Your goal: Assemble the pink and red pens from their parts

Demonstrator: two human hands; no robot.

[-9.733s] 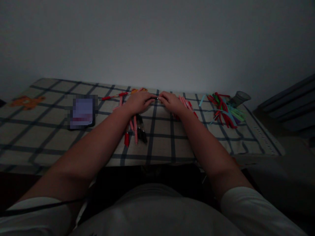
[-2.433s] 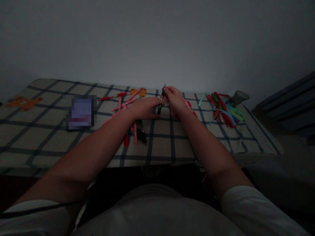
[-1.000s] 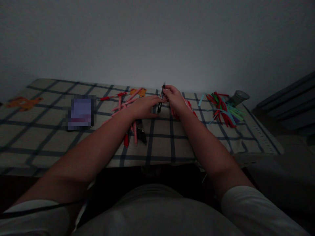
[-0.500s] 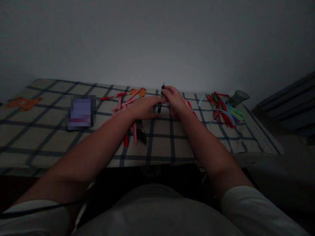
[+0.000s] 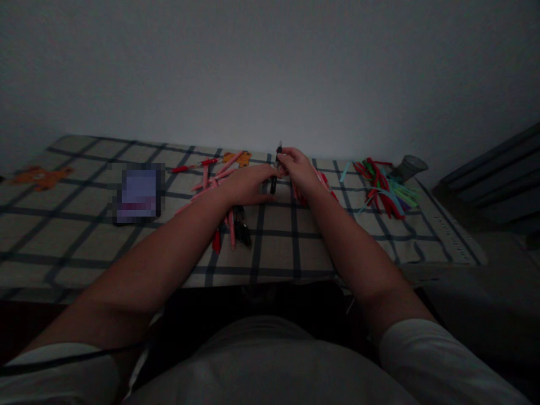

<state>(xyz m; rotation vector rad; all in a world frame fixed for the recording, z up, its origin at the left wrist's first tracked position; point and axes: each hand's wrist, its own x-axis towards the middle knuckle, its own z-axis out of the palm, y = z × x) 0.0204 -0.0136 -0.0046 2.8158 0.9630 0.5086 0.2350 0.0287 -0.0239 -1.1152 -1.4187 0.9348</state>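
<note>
A black pen (image 5: pixel 273 184) is held between my two hands above the checked tablecloth, its tip pointing toward the wall. My left hand (image 5: pixel 252 184) is closed around its lower part, with the thumb near the lower end. My right hand (image 5: pixel 297 167) pinches the upper part near the tip. Pink and red pens (image 5: pixel 213 181) lie in a loose pile under and beside my left forearm. Several black pens (image 5: pixel 241 229) lie below my left hand. More red and pink pens (image 5: pixel 323 179) lie partly hidden behind my right wrist.
Colourful strips (image 5: pixel 382 191) lie in a heap at the right, beside a tipped clear cup (image 5: pixel 410 167). A blurred-out phone-like object (image 5: pixel 138 194) lies at the left. Orange bear shapes (image 5: pixel 42 177) show on the tablecloth (image 5: pixel 278 253). The wall stands behind the table.
</note>
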